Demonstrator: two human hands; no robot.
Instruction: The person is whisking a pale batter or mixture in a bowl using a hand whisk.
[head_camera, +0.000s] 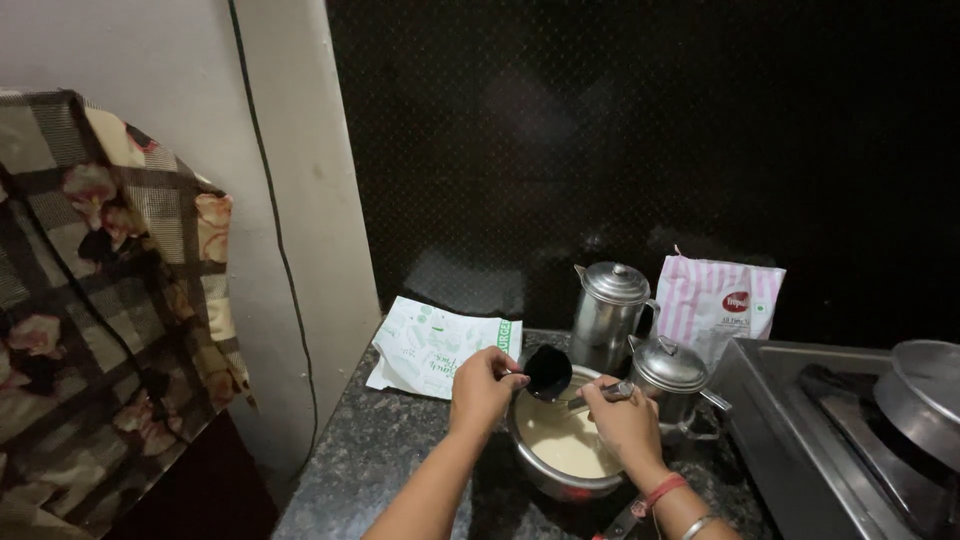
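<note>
Visibility is limited: the scene is dim, the wall behind is near black, and both forearms run out at the lower edge. The pot's (560, 470) near rim is partly covered by the hands, and its dark handle at the bottom edge is cut off. The stove (800, 420) and the lidded pan (925, 395) on it are cropped at the right.

Left hand (487, 385): fingers curled shut around the handle of a black ladle (548, 372), whose bowl sits tilted just above the pot's far rim. Right hand (622, 415): fingers closed on a thin metal utensil (598, 395) that points toward the ladle bowl; its working end is too small and dark to identify. A red thread and a metal bangle sit at that wrist.

The pot stands on the speckled dark tabletop (400, 450), directly beneath both hands, holding a pale, creamy liquid (560, 440). Behind it stand two lidded steel jugs, the taller (610, 310) to the rear, the shorter (668, 375) touching close by the right hand. A pink-striped packet (718, 305) leans against the wall; a white and green packet (440, 345) lies flat left of the pot. A patterned cloth (100, 300) hangs at far left.
</note>
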